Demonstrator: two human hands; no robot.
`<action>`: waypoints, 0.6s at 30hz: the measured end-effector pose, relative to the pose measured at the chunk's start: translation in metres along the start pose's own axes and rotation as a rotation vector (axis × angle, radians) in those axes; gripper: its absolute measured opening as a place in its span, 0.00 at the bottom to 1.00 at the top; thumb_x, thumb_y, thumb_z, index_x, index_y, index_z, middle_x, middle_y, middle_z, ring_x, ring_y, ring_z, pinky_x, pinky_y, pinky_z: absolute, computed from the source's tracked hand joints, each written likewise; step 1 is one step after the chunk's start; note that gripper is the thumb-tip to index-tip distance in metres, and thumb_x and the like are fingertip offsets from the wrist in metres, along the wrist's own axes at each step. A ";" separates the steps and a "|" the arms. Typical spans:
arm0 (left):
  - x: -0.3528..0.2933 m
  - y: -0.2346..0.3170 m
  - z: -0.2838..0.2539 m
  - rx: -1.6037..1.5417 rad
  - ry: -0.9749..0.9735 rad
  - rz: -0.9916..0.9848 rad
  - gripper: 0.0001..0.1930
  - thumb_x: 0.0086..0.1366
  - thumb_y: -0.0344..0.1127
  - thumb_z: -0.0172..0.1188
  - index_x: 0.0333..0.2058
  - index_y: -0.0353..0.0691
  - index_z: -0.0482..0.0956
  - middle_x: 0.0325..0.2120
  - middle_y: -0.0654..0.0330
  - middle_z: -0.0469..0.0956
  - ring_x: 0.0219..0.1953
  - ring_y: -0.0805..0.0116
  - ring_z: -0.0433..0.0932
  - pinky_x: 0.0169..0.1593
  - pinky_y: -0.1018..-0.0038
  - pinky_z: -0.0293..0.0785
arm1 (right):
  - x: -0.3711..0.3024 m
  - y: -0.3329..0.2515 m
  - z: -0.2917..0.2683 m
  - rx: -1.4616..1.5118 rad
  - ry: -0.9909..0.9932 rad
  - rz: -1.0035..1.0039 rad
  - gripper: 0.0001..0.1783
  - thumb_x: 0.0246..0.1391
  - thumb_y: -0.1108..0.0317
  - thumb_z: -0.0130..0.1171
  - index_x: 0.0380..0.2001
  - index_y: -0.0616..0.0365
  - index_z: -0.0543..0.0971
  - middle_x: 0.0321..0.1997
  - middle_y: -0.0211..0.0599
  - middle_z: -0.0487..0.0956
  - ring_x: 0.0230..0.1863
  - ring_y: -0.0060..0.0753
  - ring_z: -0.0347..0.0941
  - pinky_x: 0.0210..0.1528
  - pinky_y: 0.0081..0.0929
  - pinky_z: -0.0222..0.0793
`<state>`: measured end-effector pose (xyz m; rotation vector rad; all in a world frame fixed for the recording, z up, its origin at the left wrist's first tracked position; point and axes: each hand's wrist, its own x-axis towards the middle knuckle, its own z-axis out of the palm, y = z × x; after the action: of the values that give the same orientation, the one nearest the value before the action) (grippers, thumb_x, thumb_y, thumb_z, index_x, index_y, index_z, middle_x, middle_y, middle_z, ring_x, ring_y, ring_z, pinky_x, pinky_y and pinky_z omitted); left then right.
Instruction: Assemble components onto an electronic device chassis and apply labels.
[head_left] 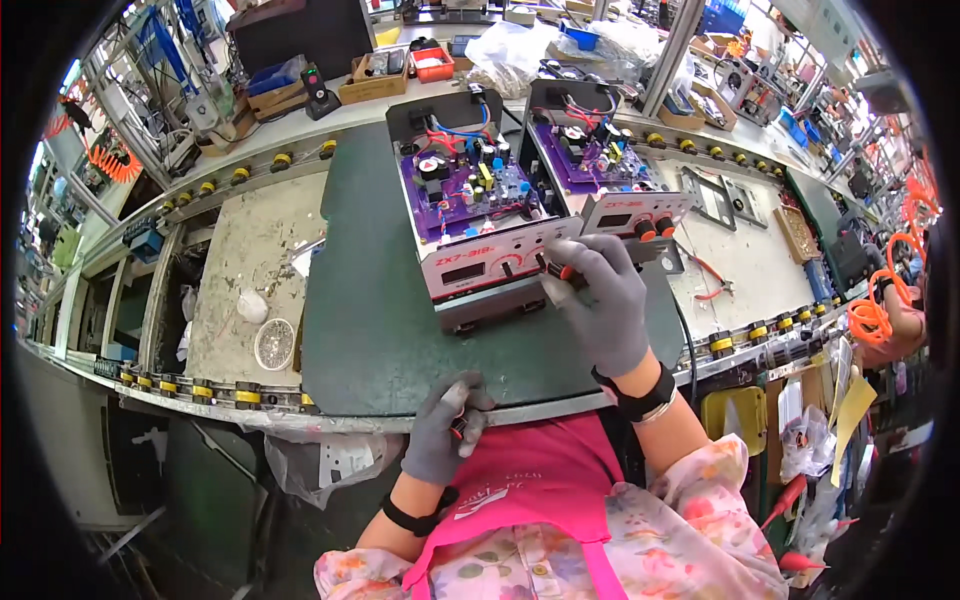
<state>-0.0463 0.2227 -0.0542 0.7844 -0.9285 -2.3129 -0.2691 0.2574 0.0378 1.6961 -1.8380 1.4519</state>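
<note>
In front of me stands an open welding machine (465, 262) with a white front panel, a small dark display and a purple circuit board (465, 190) inside. My right hand (605, 300), in a grey glove, pinches a black and red knob (563, 271) at the right side of that panel. Whether the knob sits fully on its shaft cannot be seen. Close to my body, at the table's front edge, my left hand (445, 425) is curled around another small black and red knob (459, 427). A second open machine (635, 212) behind to the right carries two red-capped knobs on its panel.
Both machines rest on a dark green board (370, 340) over a roller conveyor. Red-handled pliers (715, 285) and metal brackets (715, 200) lie to the right. On the left sits a white bowl of small parts (274, 344). Boxes and a red bin (432, 65) stand behind.
</note>
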 end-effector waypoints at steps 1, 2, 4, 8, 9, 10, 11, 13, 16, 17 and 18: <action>0.000 0.000 -0.002 -0.054 -0.010 -0.023 0.19 0.66 0.41 0.51 0.49 0.33 0.69 0.30 0.53 0.76 0.15 0.76 0.66 0.14 0.82 0.58 | 0.000 0.000 0.002 -0.014 -0.020 0.014 0.18 0.42 0.77 0.65 0.40 0.55 0.78 0.36 0.39 0.74 0.30 0.41 0.75 0.31 0.31 0.73; 0.000 -0.001 -0.003 -0.107 -0.020 -0.047 0.19 0.66 0.41 0.51 0.48 0.33 0.69 0.31 0.52 0.76 0.15 0.76 0.66 0.14 0.82 0.59 | 0.000 0.001 0.003 -0.013 -0.025 0.013 0.18 0.42 0.77 0.65 0.40 0.55 0.78 0.36 0.39 0.74 0.30 0.41 0.75 0.31 0.31 0.73; 0.000 -0.001 -0.004 -0.100 -0.023 -0.046 0.18 0.66 0.41 0.51 0.48 0.33 0.69 0.31 0.52 0.76 0.15 0.76 0.66 0.14 0.82 0.59 | 0.000 0.002 0.006 -0.034 -0.037 -0.007 0.18 0.41 0.76 0.66 0.39 0.55 0.77 0.35 0.39 0.73 0.30 0.43 0.75 0.31 0.33 0.73; 0.002 -0.004 -0.004 -0.079 -0.060 -0.034 0.18 0.66 0.41 0.51 0.48 0.34 0.70 0.28 0.55 0.77 0.14 0.77 0.65 0.16 0.83 0.59 | 0.001 0.006 0.011 -0.109 -0.046 -0.062 0.17 0.41 0.75 0.67 0.38 0.55 0.76 0.35 0.38 0.73 0.31 0.43 0.75 0.30 0.33 0.74; 0.002 -0.004 -0.003 -0.089 -0.054 -0.034 0.18 0.66 0.41 0.51 0.48 0.34 0.70 0.28 0.55 0.77 0.14 0.77 0.65 0.16 0.83 0.59 | 0.001 0.007 0.012 -0.172 -0.023 -0.133 0.17 0.41 0.74 0.67 0.38 0.55 0.76 0.35 0.37 0.73 0.32 0.42 0.75 0.31 0.33 0.74; 0.003 -0.004 -0.003 -0.092 -0.061 -0.054 0.18 0.66 0.41 0.51 0.48 0.34 0.70 0.27 0.55 0.77 0.14 0.77 0.65 0.16 0.83 0.59 | 0.002 0.009 0.013 -0.236 0.001 -0.206 0.17 0.41 0.73 0.68 0.37 0.54 0.77 0.35 0.37 0.73 0.32 0.41 0.75 0.31 0.33 0.74; 0.003 -0.004 -0.002 -0.095 -0.072 -0.067 0.18 0.66 0.41 0.51 0.47 0.33 0.70 0.27 0.55 0.77 0.14 0.77 0.65 0.16 0.83 0.59 | 0.002 0.009 0.014 -0.235 -0.004 -0.214 0.17 0.41 0.73 0.68 0.37 0.54 0.77 0.35 0.37 0.73 0.32 0.41 0.75 0.31 0.33 0.74; 0.003 -0.003 0.000 -0.089 -0.065 -0.071 0.18 0.66 0.42 0.51 0.47 0.33 0.70 0.26 0.55 0.77 0.14 0.77 0.65 0.16 0.83 0.59 | 0.002 0.010 0.016 -0.263 0.040 -0.269 0.17 0.41 0.72 0.68 0.37 0.54 0.77 0.35 0.35 0.73 0.34 0.40 0.75 0.32 0.33 0.75; 0.003 -0.001 0.001 -0.083 -0.082 -0.073 0.19 0.66 0.42 0.51 0.47 0.32 0.70 0.26 0.55 0.76 0.14 0.77 0.65 0.16 0.83 0.60 | 0.000 0.009 0.016 -0.253 -0.017 -0.235 0.17 0.41 0.72 0.68 0.37 0.55 0.77 0.35 0.36 0.73 0.34 0.40 0.75 0.33 0.33 0.75; 0.004 0.000 0.002 -0.083 -0.100 -0.078 0.19 0.66 0.42 0.51 0.47 0.32 0.70 0.26 0.56 0.76 0.14 0.77 0.65 0.16 0.82 0.60 | 0.000 0.008 0.016 -0.258 -0.037 -0.204 0.17 0.41 0.72 0.68 0.37 0.55 0.77 0.35 0.36 0.73 0.34 0.41 0.75 0.33 0.33 0.75; 0.003 0.001 0.002 -0.091 -0.103 -0.074 0.19 0.66 0.42 0.51 0.47 0.32 0.70 0.26 0.56 0.76 0.14 0.77 0.65 0.16 0.82 0.60 | 0.000 0.007 0.016 -0.271 -0.034 -0.221 0.17 0.41 0.73 0.68 0.37 0.56 0.77 0.35 0.37 0.73 0.34 0.41 0.75 0.32 0.33 0.74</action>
<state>-0.0500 0.2210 -0.0536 0.6782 -0.8442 -2.4606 -0.2681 0.2436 0.0266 1.7301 -1.7087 1.0425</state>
